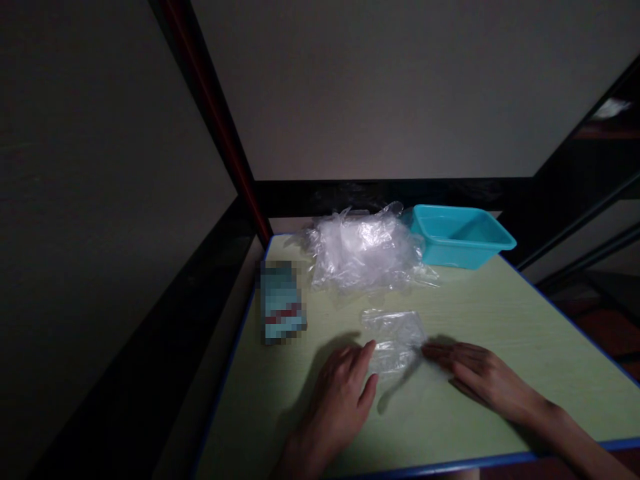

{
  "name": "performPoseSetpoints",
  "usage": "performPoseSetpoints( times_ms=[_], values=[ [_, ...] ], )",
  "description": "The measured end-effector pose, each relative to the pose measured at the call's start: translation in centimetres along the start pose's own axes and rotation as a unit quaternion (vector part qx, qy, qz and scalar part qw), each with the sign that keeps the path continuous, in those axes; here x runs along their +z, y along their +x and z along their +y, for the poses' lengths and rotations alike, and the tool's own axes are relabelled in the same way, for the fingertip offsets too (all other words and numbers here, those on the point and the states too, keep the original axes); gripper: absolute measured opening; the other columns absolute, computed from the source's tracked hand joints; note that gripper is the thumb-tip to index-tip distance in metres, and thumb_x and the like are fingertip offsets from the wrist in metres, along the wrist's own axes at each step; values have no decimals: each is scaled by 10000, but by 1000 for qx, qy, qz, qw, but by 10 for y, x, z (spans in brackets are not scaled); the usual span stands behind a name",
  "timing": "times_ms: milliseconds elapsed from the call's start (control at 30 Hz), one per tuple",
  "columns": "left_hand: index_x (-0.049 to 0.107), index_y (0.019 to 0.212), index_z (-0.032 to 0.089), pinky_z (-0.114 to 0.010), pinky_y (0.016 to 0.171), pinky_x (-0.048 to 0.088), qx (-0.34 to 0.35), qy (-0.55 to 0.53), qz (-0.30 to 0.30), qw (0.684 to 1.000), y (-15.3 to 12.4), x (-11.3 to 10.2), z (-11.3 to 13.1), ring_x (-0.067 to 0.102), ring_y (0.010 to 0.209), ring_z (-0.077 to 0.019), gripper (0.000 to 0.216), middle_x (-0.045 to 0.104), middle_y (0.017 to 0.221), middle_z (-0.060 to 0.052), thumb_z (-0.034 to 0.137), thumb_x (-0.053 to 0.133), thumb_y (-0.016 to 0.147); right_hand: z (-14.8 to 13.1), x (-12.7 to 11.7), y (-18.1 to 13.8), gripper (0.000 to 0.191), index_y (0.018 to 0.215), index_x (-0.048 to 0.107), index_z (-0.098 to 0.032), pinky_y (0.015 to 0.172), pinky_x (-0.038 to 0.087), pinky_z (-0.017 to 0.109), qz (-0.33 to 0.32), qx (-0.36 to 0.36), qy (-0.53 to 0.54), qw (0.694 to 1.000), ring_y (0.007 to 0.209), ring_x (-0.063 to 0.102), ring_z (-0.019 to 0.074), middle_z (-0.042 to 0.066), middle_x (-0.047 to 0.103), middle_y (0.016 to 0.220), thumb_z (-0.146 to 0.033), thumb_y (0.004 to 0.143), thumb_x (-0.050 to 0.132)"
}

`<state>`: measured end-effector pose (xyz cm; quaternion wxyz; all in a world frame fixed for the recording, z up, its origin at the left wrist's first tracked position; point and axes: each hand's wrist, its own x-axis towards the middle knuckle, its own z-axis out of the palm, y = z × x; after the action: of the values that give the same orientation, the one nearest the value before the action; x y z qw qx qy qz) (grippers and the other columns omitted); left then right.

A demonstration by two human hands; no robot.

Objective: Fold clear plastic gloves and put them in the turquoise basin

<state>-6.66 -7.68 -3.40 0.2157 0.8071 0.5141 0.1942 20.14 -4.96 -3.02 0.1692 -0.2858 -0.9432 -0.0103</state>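
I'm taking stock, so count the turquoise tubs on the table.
1: the turquoise tub at the table's far end, right of the heap of clear plastic. No other shows; the heap may hide some.

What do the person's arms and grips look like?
The left grip and right grip are ungloved human hands. The right forearm and left wrist are bare, with no sleeve or watch in view. Small markings are too dim to tell.
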Motion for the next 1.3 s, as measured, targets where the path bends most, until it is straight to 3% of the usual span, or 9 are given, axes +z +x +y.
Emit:
performPoseSetpoints(
  times_ms=[167, 333, 467, 600, 700, 800, 1067, 1300],
  values=[
    [424, 1270, 202, -367, 896, 441, -37, -28, -28, 999, 2, -5, 4, 551, 1021, -222, 428, 596, 1129, -71, 191, 431, 842, 1, 1, -1, 264, 1064, 569, -181, 751, 547, 312, 12, 24, 34, 999, 896, 644, 168, 82, 683, 997, -149, 903, 362],
    [470, 1237, 206, -339, 844, 444, -35, -75, -41, 996, 16, -15, 0, 587, 944, -213, 382, 638, 1040, -64, 193, 352, 874, 1, 1, 2, 220, 1002, 575, -199, 681, 538, 295, -13, 112, 99, 989, 793, 649, 167, 67, 682, 892, -231, 912, 376],
    [610, 1034, 190, -280, 746, 461, -45, -198, -46, 978, 40, -17, -12, 626, 768, -179, 310, 673, 767, -25, 153, 386, 822, -1, -1, 13, 204, 887, 533, -194, 537, 489, 269, -27, 243, 179, 953, 602, 626, 159, 40, 650, 721, -293, 917, 357],
    [604, 1011, 148, -218, 546, 464, -73, -238, -28, 968, 60, -6, -24, 614, 564, -139, 337, 622, 592, 13, 114, 354, 789, -4, 6, 25, 246, 1093, 410, -168, 521, 465, 272, 23, 330, 257, 908, 609, 619, 177, 43, 652, 706, -314, 895, 389],
    [592, 969, 138, -192, 456, 429, -103, -254, 10, 962, 66, 4, -29, 578, 468, -119, 321, 553, 528, 36, 116, 325, 792, -5, 19, 30, 388, 1192, 322, -136, 511, 450, 278, 85, 373, 249, 890, 549, 589, 173, 28, 634, 648, -322, 865, 416],
    [551, 974, 148, -172, 402, 387, -121, -266, 39, 956, 67, 9, -29, 548, 414, -110, 303, 468, 478, 65, 104, 320, 784, -8, 31, 34, 410, 1185, 331, -129, 486, 423, 270, 128, 415, 211, 876, 492, 549, 162, -2, 594, 593, -328, 841, 428],
    [458, 994, 189, -166, 399, 369, -140, -270, 78, 949, 64, 12, -26, 513, 425, -92, 221, 430, 562, 80, 144, 375, 794, -15, 34, 38, 397, 1149, 373, -135, 516, 430, 274, 163, 467, 166, 853, 535, 584, 176, 27, 619, 660, -334, 812, 437],
    [436, 1026, 214, -171, 467, 369, -144, -225, 108, 958, 62, 16, -24, 487, 502, -89, 348, 437, 597, 88, 138, 525, 698, -14, 40, 40, 385, 1127, 399, -128, 482, 429, 259, 183, 467, 125, 856, 496, 575, 175, 20, 606, 630, -335, 805, 441]
  ],
)
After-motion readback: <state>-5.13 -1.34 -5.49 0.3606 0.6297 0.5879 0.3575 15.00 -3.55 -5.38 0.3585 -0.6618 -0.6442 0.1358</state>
